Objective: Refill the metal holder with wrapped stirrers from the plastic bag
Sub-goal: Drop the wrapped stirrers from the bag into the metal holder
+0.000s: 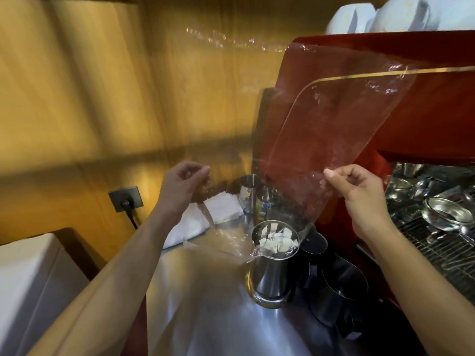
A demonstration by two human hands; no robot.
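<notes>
Both hands, left (183, 182) and right (359, 194), pinch the clear bag (334, 140), blurred, above the metal holder (272, 268) at six o'clock, apparently holding stirrers (276, 241).

Holder (272, 273) shiny metal; bag (334, 129) clear glossy plastic.

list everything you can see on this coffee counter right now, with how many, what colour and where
Plastic bag: one, clear, held up over the holder.
Metal holder: one, silver, centre of the counter.
Wrapped stirrers: several, white, inside the holder.
Black pitchers: two, right of the holder.
Steel cup: one, silver, behind the holder.
Napkins: a stack, white, back left.
Espresso machine: one, red, right.
Wall socket: one, grey, left wall.
Counter: steel.
Left hand: grip pinching the bag's edge.
Right hand: grip pinching the bag.
</notes>
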